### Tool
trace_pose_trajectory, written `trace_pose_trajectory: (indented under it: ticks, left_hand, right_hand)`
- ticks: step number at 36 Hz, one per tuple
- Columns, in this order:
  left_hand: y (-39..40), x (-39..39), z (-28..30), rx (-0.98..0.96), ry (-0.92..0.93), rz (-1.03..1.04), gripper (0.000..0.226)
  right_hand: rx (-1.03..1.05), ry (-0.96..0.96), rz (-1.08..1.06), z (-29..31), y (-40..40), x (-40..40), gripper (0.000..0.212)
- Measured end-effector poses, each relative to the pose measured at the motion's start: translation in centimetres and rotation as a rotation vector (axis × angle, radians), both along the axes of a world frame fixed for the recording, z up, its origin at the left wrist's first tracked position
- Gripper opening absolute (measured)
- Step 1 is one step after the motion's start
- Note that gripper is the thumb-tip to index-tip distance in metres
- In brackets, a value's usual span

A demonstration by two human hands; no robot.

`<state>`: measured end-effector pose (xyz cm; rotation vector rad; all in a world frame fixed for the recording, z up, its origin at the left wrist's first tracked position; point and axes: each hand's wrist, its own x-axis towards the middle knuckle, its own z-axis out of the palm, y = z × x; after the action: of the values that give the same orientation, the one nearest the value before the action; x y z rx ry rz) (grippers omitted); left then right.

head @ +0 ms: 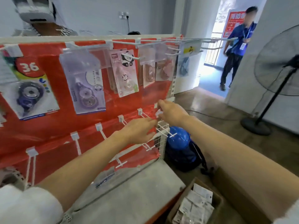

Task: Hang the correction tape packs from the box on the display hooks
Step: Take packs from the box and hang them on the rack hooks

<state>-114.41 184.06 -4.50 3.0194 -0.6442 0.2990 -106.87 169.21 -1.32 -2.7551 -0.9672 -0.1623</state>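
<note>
Both my hands reach to the right end of the lower row of white display hooks (167, 134) on the red board (53, 126). My right hand (171, 112) pinches a small white hook mount between thumb and fingertips. Just left of it and lower, my left hand (139, 130) curls its thumb and fingers round the wire of a hook. Neither hand holds a pack. Correction tape packs hang on the upper row: a panda pack (125, 73), a purple pack (87, 89) and a "36" pack (30, 94). The cardboard box (218, 206) holding white packs (195, 206) sits at the bottom right.
A grey shelf (132, 194) runs under the board. A blue bag (181, 147) lies on the floor beside the rack. A standing fan (275, 73) is at the right. One person walks in the doorway (236, 46); another stands behind the board.
</note>
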Motion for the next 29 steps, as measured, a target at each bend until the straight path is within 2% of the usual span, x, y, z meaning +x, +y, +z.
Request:
trace_pose_trajectory:
  ticks: [5, 10, 15, 22, 29]
  left_hand:
    - [-2.3, 1.1, -1.1, -0.001, 0.017, -0.04, 0.035]
    - [-4.3, 2.4, -2.5, 0.037, 0.057, -0.076, 0.033]
    - [-7.1, 3.9, -4.2, 0.064, 0.133, -0.084, 0.03]
    - [-10.7, 6.9, -9.3, 0.049, 0.273, -0.124, 0.027]
    - [-14.7, 8.5, -15.4, 0.057, 0.464, -0.121, 0.035]
  right_hand:
    - [-0.075, -0.021, -0.045, -1.7, -3.4, 1.1, 0.028]
    - [-0.18, -0.027, -0.041, -3.3, -5.9, 2.0, 0.043]
    - [-0.251, 0.039, -0.031, -5.6, -8.4, 2.9, 0.038]
    - [-0.293, 0.124, -0.025, -9.8, -12.7, 4.5, 0.039]
    - [-0.302, 0.284, -0.061, -17.0, -17.3, 5.7, 0.033]
